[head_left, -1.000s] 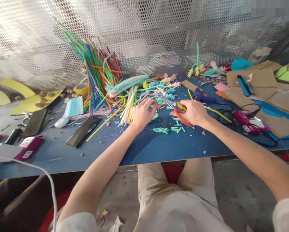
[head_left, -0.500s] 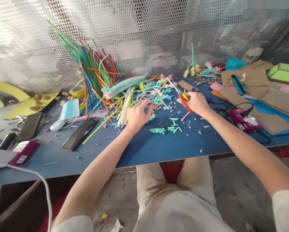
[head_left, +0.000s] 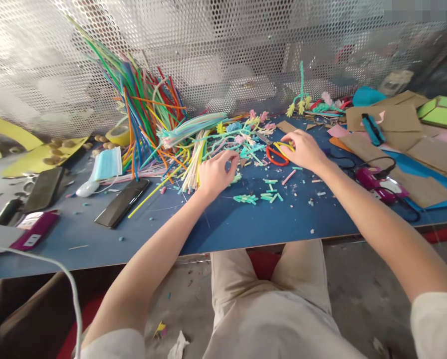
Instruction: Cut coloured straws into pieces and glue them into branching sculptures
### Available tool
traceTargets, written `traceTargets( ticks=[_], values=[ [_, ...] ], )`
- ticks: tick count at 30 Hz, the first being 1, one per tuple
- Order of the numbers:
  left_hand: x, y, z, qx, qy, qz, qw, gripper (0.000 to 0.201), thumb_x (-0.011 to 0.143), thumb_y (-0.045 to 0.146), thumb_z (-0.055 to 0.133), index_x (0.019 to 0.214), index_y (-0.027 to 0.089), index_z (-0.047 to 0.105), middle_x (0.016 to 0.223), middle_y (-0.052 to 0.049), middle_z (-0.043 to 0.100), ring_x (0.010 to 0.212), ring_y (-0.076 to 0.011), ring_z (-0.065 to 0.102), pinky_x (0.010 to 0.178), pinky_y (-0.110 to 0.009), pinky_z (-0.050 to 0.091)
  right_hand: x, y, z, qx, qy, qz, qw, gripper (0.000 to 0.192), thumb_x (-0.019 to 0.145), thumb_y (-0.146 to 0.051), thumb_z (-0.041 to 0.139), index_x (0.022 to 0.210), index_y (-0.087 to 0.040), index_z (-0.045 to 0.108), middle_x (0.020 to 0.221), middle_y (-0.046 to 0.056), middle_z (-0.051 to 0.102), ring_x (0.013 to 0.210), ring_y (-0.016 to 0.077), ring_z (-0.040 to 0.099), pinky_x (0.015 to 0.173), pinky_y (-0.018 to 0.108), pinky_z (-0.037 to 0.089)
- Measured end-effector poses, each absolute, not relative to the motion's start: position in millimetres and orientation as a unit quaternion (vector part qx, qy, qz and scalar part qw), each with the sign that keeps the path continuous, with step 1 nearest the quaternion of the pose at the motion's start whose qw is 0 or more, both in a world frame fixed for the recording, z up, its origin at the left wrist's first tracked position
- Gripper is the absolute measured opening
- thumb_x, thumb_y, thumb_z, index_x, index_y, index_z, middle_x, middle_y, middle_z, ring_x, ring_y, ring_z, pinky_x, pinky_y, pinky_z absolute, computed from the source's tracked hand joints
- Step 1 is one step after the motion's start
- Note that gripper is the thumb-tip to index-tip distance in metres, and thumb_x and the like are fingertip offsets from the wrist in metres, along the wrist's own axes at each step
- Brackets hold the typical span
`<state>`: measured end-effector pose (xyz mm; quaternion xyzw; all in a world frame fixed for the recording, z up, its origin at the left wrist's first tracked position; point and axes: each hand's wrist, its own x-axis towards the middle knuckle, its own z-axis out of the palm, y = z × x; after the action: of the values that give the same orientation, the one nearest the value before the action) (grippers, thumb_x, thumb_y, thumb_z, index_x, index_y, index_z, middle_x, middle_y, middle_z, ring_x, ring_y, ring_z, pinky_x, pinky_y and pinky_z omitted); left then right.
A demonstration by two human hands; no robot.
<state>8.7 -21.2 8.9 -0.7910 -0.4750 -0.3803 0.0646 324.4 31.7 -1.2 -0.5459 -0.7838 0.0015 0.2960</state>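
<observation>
My left hand is over the pile of cut pipe cleaners, its thumb and fingers curled toward each other. What they pinch, if anything, is hidden; a pale green fuzzy bit shows just below the fingertips. My right hand has its fingers at the yellow handle of the scissors, which lie low at the table with the red handle toward me and the blades pointing into the pile. In front of the hands are a small mint green leafy sprig, several short green pieces and a pink piece.
Long coloured pipe cleaners lean on the perforated metal panel, beside a pastel bundle. A black phone, a mask and a mouse lie left. Cardboard and a purple power strip are right.
My right hand has brought the scissors down from a raised, upward-pointing position to the table beside the pile. My left hand stays nearly in place. The view has shifted slightly.
</observation>
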Motion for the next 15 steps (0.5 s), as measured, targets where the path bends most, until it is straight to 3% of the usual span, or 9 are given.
traceTargets(
  ticks=[4, 7, 11, 15],
  values=[
    [8, -20, 8, -0.797, -0.468, -0.378, 0.058, 0.023, 0.106, 0.037, 0.056, 0.106, 0.027, 0.076, 0.101, 0.002, 0.081, 0.067, -0.0116, 0.067, 0.062, -0.027, 0.04, 371, 41, 1, -0.604, -0.747, -0.059, 0.272, 0.039, 0.09, -0.025, 0.055, 0.123, -0.013, 0.072, 0.124, 0.02, 0.069, 0.126, 0.0354, 0.06, 0.113, 0.049, 0.046],
    [8, -19, 6, -0.798, -0.473, -0.369, 0.055, 0.025, 0.106, 0.038, 0.055, 0.106, 0.027, 0.077, 0.102, 0.001, 0.081, 0.068, -0.0121, 0.067, 0.062, -0.027, 0.041, 406, 53, -11, -0.664, -0.723, -0.051, 0.181, 0.058, 0.083, -0.027, 0.063, 0.139, -0.013, 0.064, 0.141, 0.021, 0.061, 0.137, 0.0391, 0.052, 0.114, 0.055, 0.043],
    [7, -17, 5, -0.798, -0.481, -0.359, 0.05, 0.026, 0.105, 0.04, 0.055, 0.107, 0.026, 0.077, 0.103, -0.001, 0.081, 0.069, -0.0127, 0.068, 0.062, -0.027, 0.042, 420, 62, -25, -0.687, -0.721, 0.001, 0.096, 0.051, 0.078, -0.027, 0.073, 0.126, -0.009, 0.071, 0.126, 0.027, 0.067, 0.121, 0.0407, 0.059, 0.103, 0.054, 0.046],
    [7, -18, 6, -0.8, -0.478, -0.359, 0.046, 0.026, 0.105, 0.039, 0.055, 0.106, 0.026, 0.077, 0.103, -0.002, 0.081, 0.069, -0.013, 0.067, 0.063, -0.027, 0.042, 409, 58, -23, -0.681, -0.718, 0.003, 0.14, 0.042, 0.079, -0.017, 0.071, 0.12, -0.01, 0.069, 0.118, 0.025, 0.067, 0.113, 0.0352, 0.062, 0.098, 0.045, 0.048]
  ],
)
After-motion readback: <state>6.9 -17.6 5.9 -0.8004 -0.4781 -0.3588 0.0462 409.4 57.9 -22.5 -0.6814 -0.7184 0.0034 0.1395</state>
